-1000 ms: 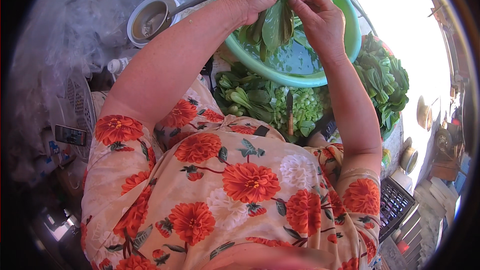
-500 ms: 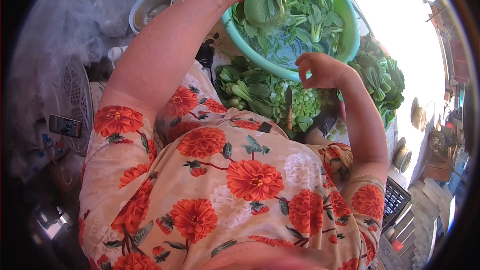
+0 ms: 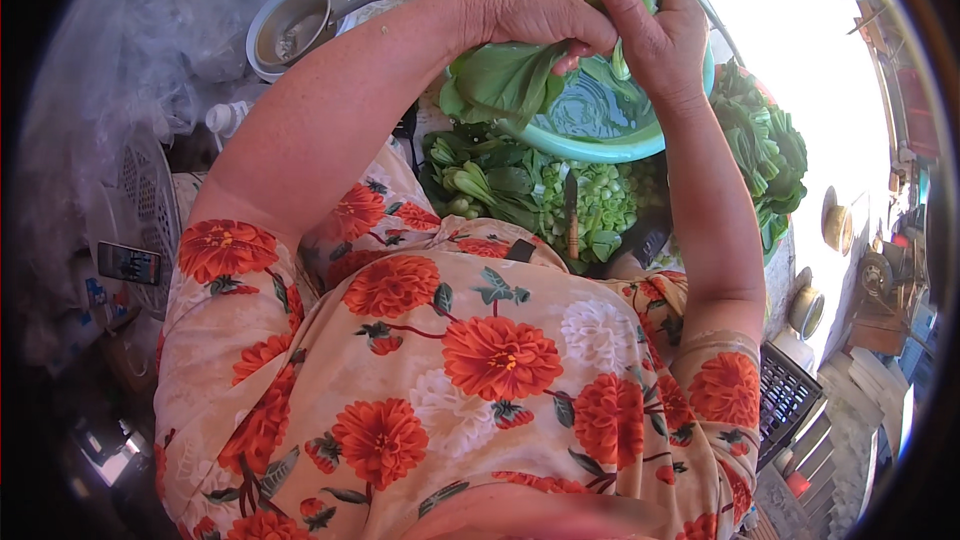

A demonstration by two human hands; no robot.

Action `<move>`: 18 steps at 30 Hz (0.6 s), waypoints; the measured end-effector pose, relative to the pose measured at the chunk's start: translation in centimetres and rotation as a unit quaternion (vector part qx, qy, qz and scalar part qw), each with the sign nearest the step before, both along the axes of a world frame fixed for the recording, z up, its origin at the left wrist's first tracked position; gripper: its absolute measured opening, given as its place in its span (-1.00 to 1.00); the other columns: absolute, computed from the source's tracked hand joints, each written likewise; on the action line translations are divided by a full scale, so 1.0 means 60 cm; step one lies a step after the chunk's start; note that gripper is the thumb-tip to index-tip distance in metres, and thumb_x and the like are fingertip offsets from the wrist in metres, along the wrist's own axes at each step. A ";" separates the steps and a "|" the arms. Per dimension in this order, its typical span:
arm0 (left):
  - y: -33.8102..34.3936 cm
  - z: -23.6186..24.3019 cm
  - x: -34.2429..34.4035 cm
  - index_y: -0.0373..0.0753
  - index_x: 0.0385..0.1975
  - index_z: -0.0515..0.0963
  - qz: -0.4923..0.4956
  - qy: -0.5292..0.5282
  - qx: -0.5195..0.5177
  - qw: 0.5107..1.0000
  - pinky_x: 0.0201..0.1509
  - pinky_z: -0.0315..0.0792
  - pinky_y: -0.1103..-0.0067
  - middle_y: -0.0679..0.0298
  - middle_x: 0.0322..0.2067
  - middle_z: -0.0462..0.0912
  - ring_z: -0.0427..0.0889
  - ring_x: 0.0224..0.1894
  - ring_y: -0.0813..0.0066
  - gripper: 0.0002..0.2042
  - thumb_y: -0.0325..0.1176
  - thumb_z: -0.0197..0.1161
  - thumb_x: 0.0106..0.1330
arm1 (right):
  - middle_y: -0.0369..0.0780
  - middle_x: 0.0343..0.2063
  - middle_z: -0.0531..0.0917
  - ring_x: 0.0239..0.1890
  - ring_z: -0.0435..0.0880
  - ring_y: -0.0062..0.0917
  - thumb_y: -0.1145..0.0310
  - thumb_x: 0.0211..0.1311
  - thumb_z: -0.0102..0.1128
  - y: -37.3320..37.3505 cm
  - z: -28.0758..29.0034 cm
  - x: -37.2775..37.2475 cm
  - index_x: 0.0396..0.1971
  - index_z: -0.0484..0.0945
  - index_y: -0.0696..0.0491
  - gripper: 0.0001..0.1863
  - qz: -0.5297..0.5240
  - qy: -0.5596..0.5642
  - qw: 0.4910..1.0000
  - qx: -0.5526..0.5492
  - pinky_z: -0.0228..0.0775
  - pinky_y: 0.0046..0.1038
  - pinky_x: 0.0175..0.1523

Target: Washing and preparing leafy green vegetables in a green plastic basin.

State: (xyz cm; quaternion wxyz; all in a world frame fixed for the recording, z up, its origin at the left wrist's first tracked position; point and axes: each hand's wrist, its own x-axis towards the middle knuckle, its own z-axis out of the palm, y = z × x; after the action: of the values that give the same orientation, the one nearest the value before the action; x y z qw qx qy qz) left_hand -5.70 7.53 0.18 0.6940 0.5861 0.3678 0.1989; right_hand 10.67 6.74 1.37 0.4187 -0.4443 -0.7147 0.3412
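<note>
Shirt, beige with big red blooms, fills the near part; black slatted crate by the right elbow, phone with lit screen off to the left. Just past the lap: wooden-handled knife lying on chopped pale-green trimmings, dark shoe to the right of them, loose whole greens to the left.

Beyond that, both bare hands work close together on one bok choy bunch — held over the near side of the mint-green basin. Left hand is closed around the leafy part, blades hanging out below its fingers across the left rim. Right hand grips the pale stem end, thumb pressed along it, other fingers mostly hidden behind. Basin holds rippled water, more leaves at its far side.

Right of the basin, a heap of leafy greens. Left, a long-handled pan sits in a white bowl — clear plastic sheeting spreads behind.
</note>
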 end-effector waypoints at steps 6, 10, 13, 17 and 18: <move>-0.022 -0.007 0.028 -0.35 -0.29 0.57 0.097 0.068 0.169 0.979 -0.30 0.50 0.60 0.24 -0.40 0.63 0.61 -0.43 0.56 -0.73 -0.34 0.36 0.05 | -0.18 -0.52 0.61 -0.39 0.59 -0.55 0.17 0.08 0.27 0.018 -0.017 0.009 -0.38 0.56 0.14 -0.69 -0.088 -0.085 0.985 0.119 0.42 -0.47 -0.26; -0.018 -0.001 0.029 -0.37 -0.25 0.57 0.149 0.156 0.255 0.943 -0.14 0.48 0.46 0.12 -0.37 0.65 0.65 -0.29 0.30 -0.72 -0.31 0.28 0.11 | -0.19 -0.55 0.59 -0.46 0.54 -0.57 0.23 0.05 0.23 0.046 -0.024 0.013 -0.39 0.55 0.17 -0.72 -0.110 -0.030 0.981 0.155 0.40 -0.48 -0.31; -0.006 -0.014 0.035 -0.37 -0.06 0.50 0.130 0.153 0.175 0.964 -0.01 0.42 0.42 0.07 -0.21 0.63 0.60 -0.12 0.26 -0.60 -0.31 0.26 0.12 | -0.24 -0.58 0.60 -0.49 0.53 -0.63 0.26 0.05 0.20 0.045 -0.024 0.010 -0.41 0.56 0.18 -0.74 -0.104 -0.011 0.988 0.114 0.38 -0.52 -0.36; 0.005 -0.010 0.036 -0.40 -0.08 0.51 0.121 0.148 0.173 0.966 -0.04 0.41 0.43 0.06 -0.25 0.63 0.60 -0.18 0.26 -0.60 -0.26 0.22 0.15 | -0.27 -0.59 0.61 -0.47 0.55 -0.64 0.22 0.13 0.21 0.054 -0.030 0.013 -0.36 0.55 0.18 -0.71 -0.098 0.027 0.992 0.071 0.40 -0.54 -0.35; 0.005 -0.006 0.034 -0.41 -0.08 0.50 0.121 0.162 0.175 0.964 -0.05 0.40 0.43 0.05 -0.26 0.63 0.59 -0.18 0.26 -0.60 -0.24 0.21 0.16 | -0.28 -0.58 0.60 -0.51 0.52 -0.66 0.18 0.18 0.21 0.054 -0.028 0.010 -0.32 0.55 0.16 -0.69 -0.058 0.082 0.995 0.015 0.36 -0.57 -0.40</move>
State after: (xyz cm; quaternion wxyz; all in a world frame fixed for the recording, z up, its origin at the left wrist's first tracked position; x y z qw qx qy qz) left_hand -3.63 7.86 -0.20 0.4822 0.6740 0.5030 0.2451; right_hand 11.30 10.00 -0.31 0.5019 -0.4493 -0.6558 0.3408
